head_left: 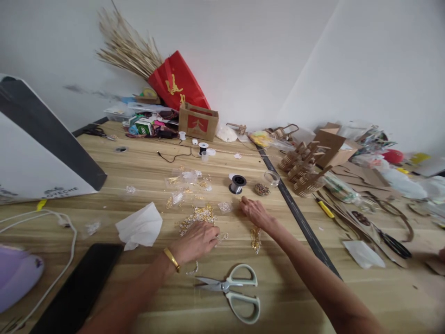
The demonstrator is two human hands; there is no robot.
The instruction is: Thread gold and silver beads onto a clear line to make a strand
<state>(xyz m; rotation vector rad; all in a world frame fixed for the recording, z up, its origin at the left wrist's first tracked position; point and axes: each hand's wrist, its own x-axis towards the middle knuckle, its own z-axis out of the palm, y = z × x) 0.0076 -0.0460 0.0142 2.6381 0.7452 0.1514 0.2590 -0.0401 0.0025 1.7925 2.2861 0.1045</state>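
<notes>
My left hand (199,240), with a gold bracelet (171,260) at its wrist, rests over the near edge of a heap of gold and silver beads (203,213). Its fingers are bent together beside a small silver cluster (221,238); whatever they may pinch is hidden. My right hand (256,212) reaches to the table just below a spool of thin wire (237,184). Its fingertips are drawn together, and what lies in them is too small to tell. Left of it lies a small bag of rings (225,207). Gold beads (256,240) lie beneath the right wrist.
Open scissors (227,287) lie in front of me. A black phone (78,290) and white tissue (140,226) are on the left. Beyond the black strip (295,211) stand small woven baskets (306,171), near a yellow cutter (325,208). Part of another hand (441,254) shows far right.
</notes>
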